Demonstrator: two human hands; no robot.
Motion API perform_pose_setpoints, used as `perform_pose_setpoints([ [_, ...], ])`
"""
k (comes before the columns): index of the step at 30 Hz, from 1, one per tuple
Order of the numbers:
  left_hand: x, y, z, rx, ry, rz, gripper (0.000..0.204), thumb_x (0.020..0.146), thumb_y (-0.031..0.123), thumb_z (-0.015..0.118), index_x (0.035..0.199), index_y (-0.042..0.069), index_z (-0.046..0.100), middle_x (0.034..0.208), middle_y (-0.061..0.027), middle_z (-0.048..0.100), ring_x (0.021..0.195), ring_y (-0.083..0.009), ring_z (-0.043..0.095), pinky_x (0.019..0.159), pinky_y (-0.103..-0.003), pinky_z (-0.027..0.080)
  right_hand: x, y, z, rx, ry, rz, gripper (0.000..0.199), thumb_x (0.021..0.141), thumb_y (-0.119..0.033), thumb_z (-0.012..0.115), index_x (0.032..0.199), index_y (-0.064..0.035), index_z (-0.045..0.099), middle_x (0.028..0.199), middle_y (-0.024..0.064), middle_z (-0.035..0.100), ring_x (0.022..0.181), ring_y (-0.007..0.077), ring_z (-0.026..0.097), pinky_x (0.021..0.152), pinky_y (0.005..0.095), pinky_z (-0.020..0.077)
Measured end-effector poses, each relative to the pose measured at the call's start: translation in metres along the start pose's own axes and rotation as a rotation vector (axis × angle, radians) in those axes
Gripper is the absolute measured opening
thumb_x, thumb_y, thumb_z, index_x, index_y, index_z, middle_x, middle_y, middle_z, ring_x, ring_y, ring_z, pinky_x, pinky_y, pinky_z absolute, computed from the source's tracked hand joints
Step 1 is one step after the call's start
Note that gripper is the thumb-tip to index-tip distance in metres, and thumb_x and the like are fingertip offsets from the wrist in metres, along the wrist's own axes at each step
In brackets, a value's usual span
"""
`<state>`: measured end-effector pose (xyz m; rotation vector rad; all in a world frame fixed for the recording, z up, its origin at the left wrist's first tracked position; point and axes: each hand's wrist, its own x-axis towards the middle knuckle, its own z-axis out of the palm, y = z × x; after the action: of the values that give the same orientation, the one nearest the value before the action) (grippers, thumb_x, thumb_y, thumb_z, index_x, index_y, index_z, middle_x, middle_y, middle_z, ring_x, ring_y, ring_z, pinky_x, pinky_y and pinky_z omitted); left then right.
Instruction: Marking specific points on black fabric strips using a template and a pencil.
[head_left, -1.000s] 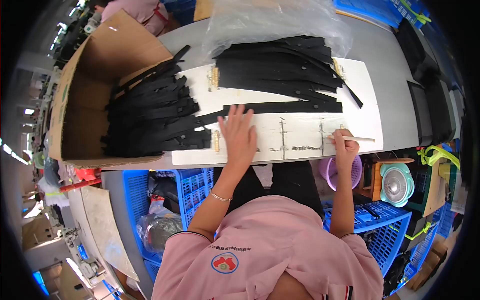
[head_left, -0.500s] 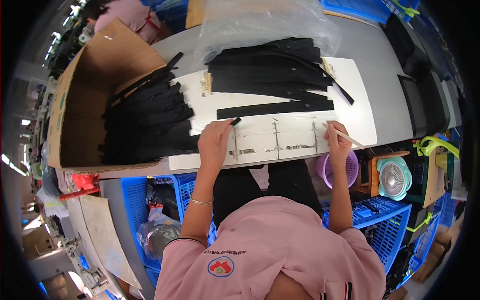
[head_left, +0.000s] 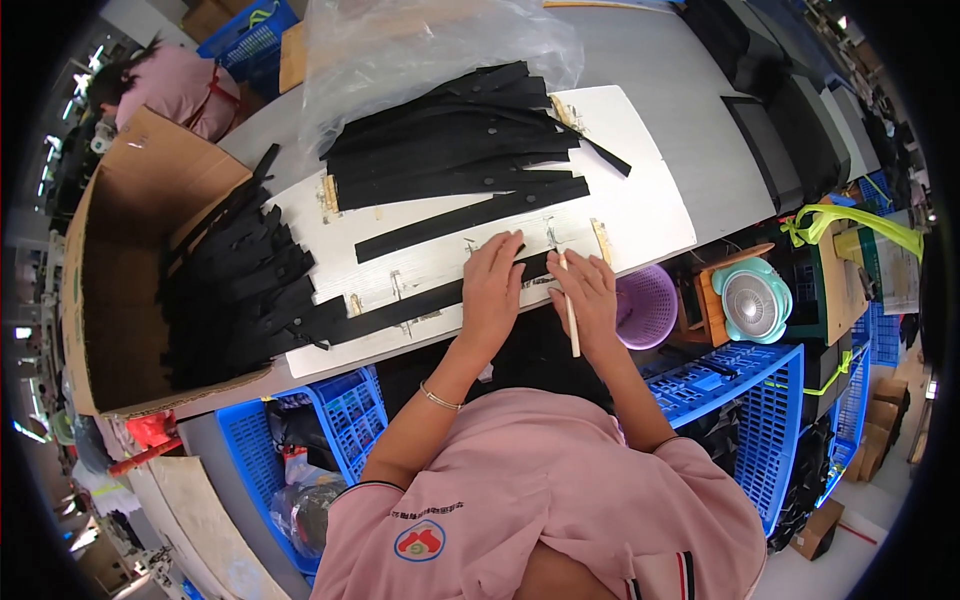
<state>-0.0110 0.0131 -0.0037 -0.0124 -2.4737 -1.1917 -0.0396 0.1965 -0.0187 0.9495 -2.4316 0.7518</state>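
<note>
A long black fabric strip [head_left: 437, 296] lies slantwise across the marked white board [head_left: 640, 200], along its near side. My left hand [head_left: 490, 295] rests over the right part of this strip, fingers stretched out and pressing down. Close beside it, my right hand [head_left: 588, 300] holds a slim white pencil [head_left: 572, 325] between thumb and fingers, its upper tip at the board near the strip's right end. That end is partly covered by my hands. Another black strip [head_left: 470, 220] lies just beyond. Farther back is a pile of black strips [head_left: 440, 140] with small round dots.
At the left, a cardboard box [head_left: 110, 250] lies with its mouth toward a heap of black strips [head_left: 235, 280]. Clear plastic sheeting [head_left: 420, 60] covers the back. Below the table edge are a purple basket [head_left: 646, 305], a green fan [head_left: 755, 300] and blue crates [head_left: 760, 430]. Another person sits far left.
My left hand has drawn a black strip rightward across the board and now lies on it. My right hand has come in beside it with the pencil. The view has shifted and turned.
</note>
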Motion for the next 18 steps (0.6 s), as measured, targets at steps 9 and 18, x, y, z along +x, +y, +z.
perform_pose_setpoints([
  [9, -0.039, -0.026, -0.042, 0.329, 0.057, -0.008, 0.04, 0.099, 0.01, 0.064, 0.139, 0.005, 0.061, 0.14, -0.0116, 0.059, 0.133, -0.0327, 0.051, 0.119, -0.053, 0.03, -0.009, 0.053, -0.018, -0.125, -0.04, 0.025, 0.046, 0.086, -0.014, 0.075, 0.131, -0.009, 0.066, 0.133, 0.005, 0.07, 0.129, 0.0245, 0.057, 0.117, 0.048, 0.0339],
  [18, -0.086, -0.036, -0.088, 0.49, 0.086, -0.2, 0.047, 0.099, 0.02, 0.067, 0.143, 0.006, 0.059, 0.152, -0.0099, 0.055, 0.147, -0.0307, 0.043, 0.123, -0.064, 0.002, -0.012, 0.051, -0.01, -0.117, 0.029, 0.059, 0.035, 0.092, -0.01, 0.069, 0.126, -0.0052, 0.068, 0.132, 0.0073, 0.07, 0.126, 0.0274, 0.059, 0.116, 0.0477, 0.0366],
])
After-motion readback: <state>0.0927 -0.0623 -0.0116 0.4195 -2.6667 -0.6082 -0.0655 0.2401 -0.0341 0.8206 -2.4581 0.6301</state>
